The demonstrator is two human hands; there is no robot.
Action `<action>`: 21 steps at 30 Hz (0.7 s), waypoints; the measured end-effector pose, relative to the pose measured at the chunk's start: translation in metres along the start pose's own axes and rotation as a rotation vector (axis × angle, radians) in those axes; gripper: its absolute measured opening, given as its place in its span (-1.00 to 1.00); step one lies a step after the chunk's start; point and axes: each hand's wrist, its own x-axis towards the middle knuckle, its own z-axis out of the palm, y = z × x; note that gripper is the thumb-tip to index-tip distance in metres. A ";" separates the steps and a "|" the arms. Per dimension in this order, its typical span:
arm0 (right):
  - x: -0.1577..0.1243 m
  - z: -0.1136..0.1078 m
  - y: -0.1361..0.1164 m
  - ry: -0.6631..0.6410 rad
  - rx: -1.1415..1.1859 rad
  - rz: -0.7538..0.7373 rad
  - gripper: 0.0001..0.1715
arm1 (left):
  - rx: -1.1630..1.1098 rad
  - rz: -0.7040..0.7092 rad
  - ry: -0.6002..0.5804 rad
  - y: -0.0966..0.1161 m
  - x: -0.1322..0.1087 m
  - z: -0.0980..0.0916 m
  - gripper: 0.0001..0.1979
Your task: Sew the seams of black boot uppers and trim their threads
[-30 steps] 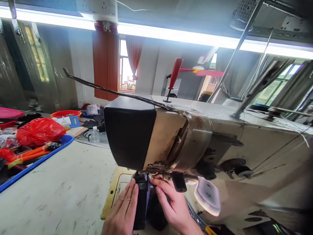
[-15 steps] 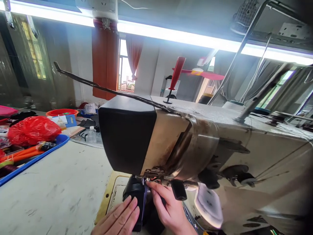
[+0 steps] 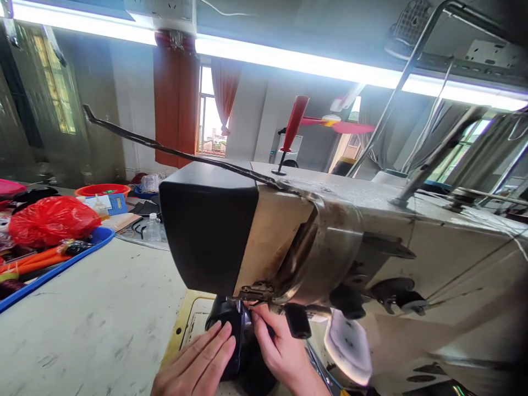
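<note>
A glossy black leather-like piece (image 3: 231,319) lies under the head of a sewing machine (image 3: 305,242), by the needle area. My left hand (image 3: 198,360) rests on its near left side with the fingers stretched out flat. On the right, my right hand (image 3: 282,346) holds the edge of the piece between thumb and forefinger, close below the presser foot area. The fingertips there are partly hidden by the machine head. More black material (image 3: 256,368) hangs between the two hands.
A red-handled screwdriver (image 3: 293,129) stands upright on the machine top, and a bent dark rod (image 3: 173,149) juts out leftward. On the left are a blue tray (image 3: 99,242) with a red plastic bag (image 3: 53,221) and a clear bottle (image 3: 153,226). A lit lamp (image 3: 350,346) sits right of my hands.
The black piece has shifted slightly away from me under the machine head. My right fingers have moved a little with its edge; my left hand stays flat on it. The view has shifted slightly.
</note>
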 end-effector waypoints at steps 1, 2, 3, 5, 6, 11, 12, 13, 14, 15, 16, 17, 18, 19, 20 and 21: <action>0.000 0.000 0.000 0.013 0.005 0.002 -0.63 | 0.009 0.013 0.003 -0.001 0.001 0.000 -0.49; 0.000 0.000 0.001 0.027 0.013 0.001 -0.64 | 0.020 0.027 0.006 -0.002 0.002 0.000 -0.51; -0.002 0.000 0.001 0.044 0.019 -0.006 -0.66 | 0.035 0.040 0.006 -0.003 0.002 0.000 -0.53; -0.009 0.004 0.001 0.136 0.015 -0.044 -0.72 | 0.066 0.054 -0.005 -0.004 0.004 -0.002 -0.56; -0.014 0.009 0.000 0.214 0.015 -0.059 -0.75 | 0.074 0.055 -0.014 -0.005 0.004 -0.003 -0.57; -0.045 0.049 -0.021 0.377 0.534 0.343 -0.78 | -0.028 0.042 -0.014 -0.012 0.010 -0.010 -0.69; -0.048 0.057 -0.027 0.313 0.715 0.455 -0.68 | -0.062 0.033 -0.003 -0.012 0.011 -0.011 -0.72; -0.049 0.063 -0.032 0.248 0.882 0.537 -0.58 | -0.093 0.016 0.001 -0.013 0.012 -0.013 -0.74; -0.049 0.068 -0.038 0.205 1.022 0.592 -0.48 | -0.120 -0.006 -0.001 -0.012 0.013 -0.014 -0.75; -0.047 0.070 -0.043 0.189 1.132 0.625 -0.40 | -0.141 -0.031 -0.012 -0.012 0.014 -0.016 -0.75; -0.046 0.072 -0.046 0.193 1.210 0.644 -0.35 | -0.156 -0.055 -0.033 -0.010 0.013 -0.018 -0.74; -0.044 0.072 -0.050 0.209 1.260 0.654 -0.34 | -0.165 -0.072 -0.045 -0.009 0.012 -0.019 -0.73; -0.042 0.072 -0.052 0.232 1.284 0.650 -0.35 | -0.171 -0.086 -0.061 -0.008 0.010 -0.020 -0.72; -0.041 0.072 -0.054 0.255 1.282 0.636 -0.39 | -0.169 -0.094 -0.073 -0.006 0.008 -0.020 -0.71; -0.041 0.071 -0.056 0.276 1.263 0.616 -0.43 | -0.158 -0.094 -0.079 -0.005 0.005 -0.020 -0.69; -0.041 0.072 -0.056 0.295 1.232 0.597 -0.47 | -0.137 -0.087 -0.079 -0.004 0.003 -0.019 -0.69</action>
